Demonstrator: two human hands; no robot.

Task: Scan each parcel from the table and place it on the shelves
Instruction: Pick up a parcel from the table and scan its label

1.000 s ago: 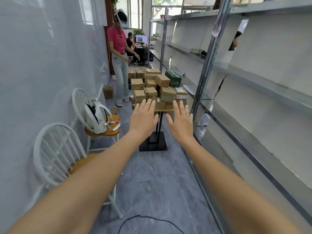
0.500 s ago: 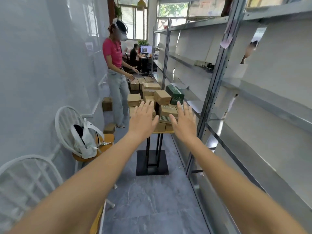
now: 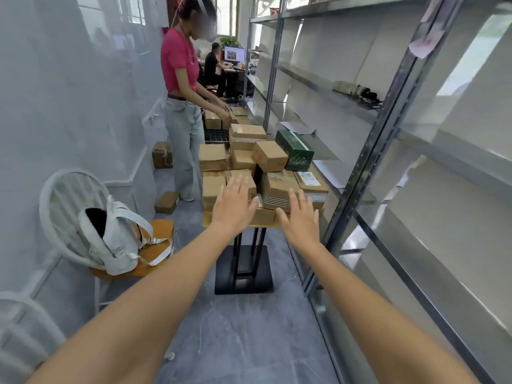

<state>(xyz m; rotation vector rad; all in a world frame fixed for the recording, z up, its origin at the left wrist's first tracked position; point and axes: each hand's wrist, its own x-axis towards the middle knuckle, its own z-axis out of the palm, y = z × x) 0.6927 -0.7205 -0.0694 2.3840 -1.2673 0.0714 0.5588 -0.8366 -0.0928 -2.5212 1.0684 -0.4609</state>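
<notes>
Parcels lay stacked on the table ahead, unscanned; left hand and right hand, fingers straight and empty, reached toward the near stack, so a first grasp was judged next.

Brown cardboard parcels surround a dark green box with a white stripe; a white backpack sits on a white-framed chair with an orange seat.

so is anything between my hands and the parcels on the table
Nothing visible. The left hand and right hand are open, stretched toward the near parcels stacked on the table, with only open air between. The person in the pink top stands off to the far left side.
</notes>
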